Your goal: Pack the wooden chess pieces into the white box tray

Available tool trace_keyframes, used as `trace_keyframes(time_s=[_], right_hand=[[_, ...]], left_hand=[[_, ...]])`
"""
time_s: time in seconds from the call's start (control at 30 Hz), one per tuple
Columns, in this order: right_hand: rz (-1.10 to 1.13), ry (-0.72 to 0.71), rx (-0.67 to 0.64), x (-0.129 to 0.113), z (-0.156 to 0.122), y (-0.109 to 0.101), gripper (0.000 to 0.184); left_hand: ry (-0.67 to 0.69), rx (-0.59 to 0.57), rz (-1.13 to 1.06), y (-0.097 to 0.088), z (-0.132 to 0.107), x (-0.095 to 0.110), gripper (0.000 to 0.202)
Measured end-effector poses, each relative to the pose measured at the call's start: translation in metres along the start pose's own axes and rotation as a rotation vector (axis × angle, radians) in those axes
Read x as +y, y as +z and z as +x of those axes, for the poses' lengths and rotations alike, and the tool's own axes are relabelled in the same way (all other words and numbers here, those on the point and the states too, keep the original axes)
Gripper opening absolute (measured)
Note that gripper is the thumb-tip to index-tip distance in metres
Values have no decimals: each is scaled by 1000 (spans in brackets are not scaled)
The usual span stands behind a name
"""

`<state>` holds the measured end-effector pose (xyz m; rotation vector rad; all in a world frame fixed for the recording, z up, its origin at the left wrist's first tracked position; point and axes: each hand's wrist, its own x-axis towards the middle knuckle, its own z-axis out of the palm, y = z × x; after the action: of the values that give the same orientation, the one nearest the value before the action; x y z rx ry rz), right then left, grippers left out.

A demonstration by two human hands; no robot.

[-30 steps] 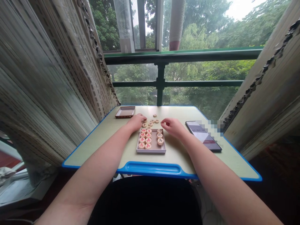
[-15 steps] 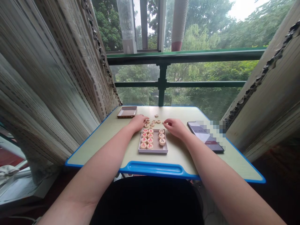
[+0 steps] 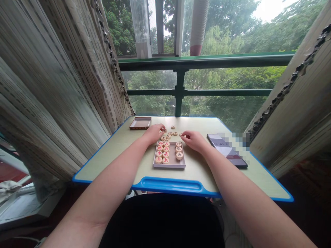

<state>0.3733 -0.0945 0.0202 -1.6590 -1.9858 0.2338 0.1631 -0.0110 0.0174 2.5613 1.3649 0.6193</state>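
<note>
My left hand (image 3: 155,133) is closed at the fingertips on a round wooden xiangqi piece (image 3: 164,131), beyond the box's far left corner. Pinched at the fingertips of my right hand (image 3: 191,139) is another pale xiangqi piece (image 3: 180,134), partly covered by the fingers. Between the hands, several loose pieces (image 3: 170,133) lie on the table. Below them sits a shallow open box (image 3: 169,166). Two columns of red-marked pieces (image 3: 166,154) fill its left side, and three dark-marked pieces (image 3: 179,156) stand along its right wall.
A brown-edged box lid (image 3: 140,123) rests at the table's far left. To the right of my right hand lies a phone (image 3: 227,151) with a timer on its screen. The blue-edged table (image 3: 116,162) stands against a green railing (image 3: 207,62), with curtains on both sides.
My left hand has shifted slightly away from me with its piece, which now sits tilted in the fingers. A loose piece near it has moved a little right. My right hand is nearly still.
</note>
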Motion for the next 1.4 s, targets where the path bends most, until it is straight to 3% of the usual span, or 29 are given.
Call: trace_keyframes(time_s=[0.27,0.5,0.87,1.4], right_hand=[[15,-21,19,-2,0,0,19],[47,-83,145,-8,-1,0,23],[80,-152,169,-9,-1,6,31],[112,-156,115,-11,-1,5,26]], left_hand=[[9,61,-92,-3,-4,6,21],[135,152,-217,-3,-3,14,23],[218,84,-357,-6,-10,35,25],[215,50,-434,-9,-12,40,31]])
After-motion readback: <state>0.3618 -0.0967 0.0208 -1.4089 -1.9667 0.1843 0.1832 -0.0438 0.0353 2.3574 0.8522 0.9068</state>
